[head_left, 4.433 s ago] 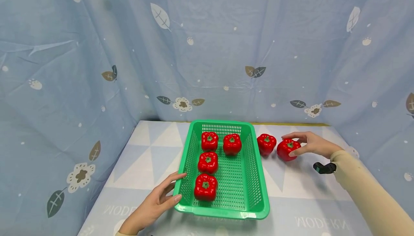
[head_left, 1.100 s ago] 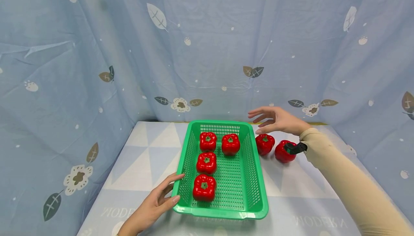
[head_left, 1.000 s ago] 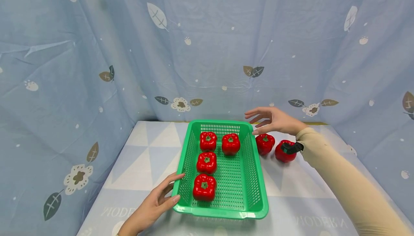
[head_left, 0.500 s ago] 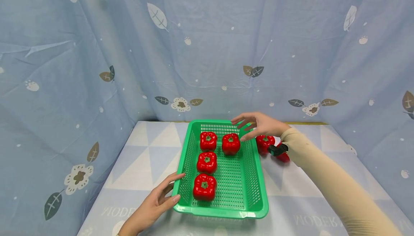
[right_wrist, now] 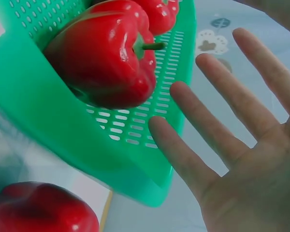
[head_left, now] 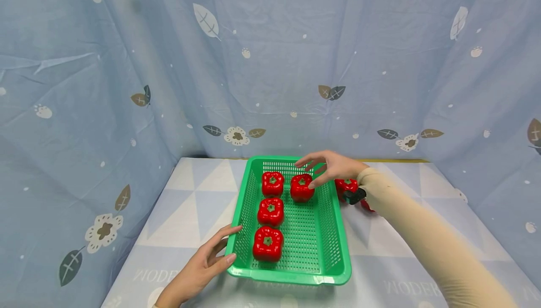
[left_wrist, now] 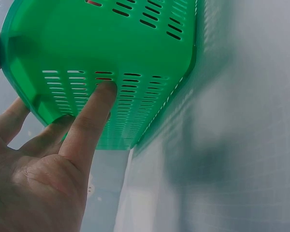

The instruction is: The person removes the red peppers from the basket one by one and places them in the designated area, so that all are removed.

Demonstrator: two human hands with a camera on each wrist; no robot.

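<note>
The green plastic basket [head_left: 291, 277] holds several red bell peppers: a column of a back-left pepper [head_left: 272, 184], a middle pepper [head_left: 271, 212] and a front pepper [head_left: 268, 244], plus a back-right pepper [head_left: 301, 190]. My left hand [head_left: 200, 265] holds the basket's left rim, with thumb and forefinger at the edge. Other fingers [left_wrist: 89, 125] lie against the slotted outer wall. Over the basket's right side, my right hand [head_left: 334, 165] is beside the back-right pepper. Its fingers are spread and apart from that pepper in the right wrist view.
Outside the basket's right wall lie two more red peppers, a nearer one [head_left: 345, 186] and one [head_left: 367, 205] mostly hidden by the right wrist and its black strap [head_left: 354, 196]. A blue patterned curtain [head_left: 270, 73] stands behind the table [head_left: 186, 223].
My right hand has let go of the outermost loose pepper and moved left, over the other loose pepper and the basket's right rim, to the back-right pepper. My left hand stays on the rim.
</note>
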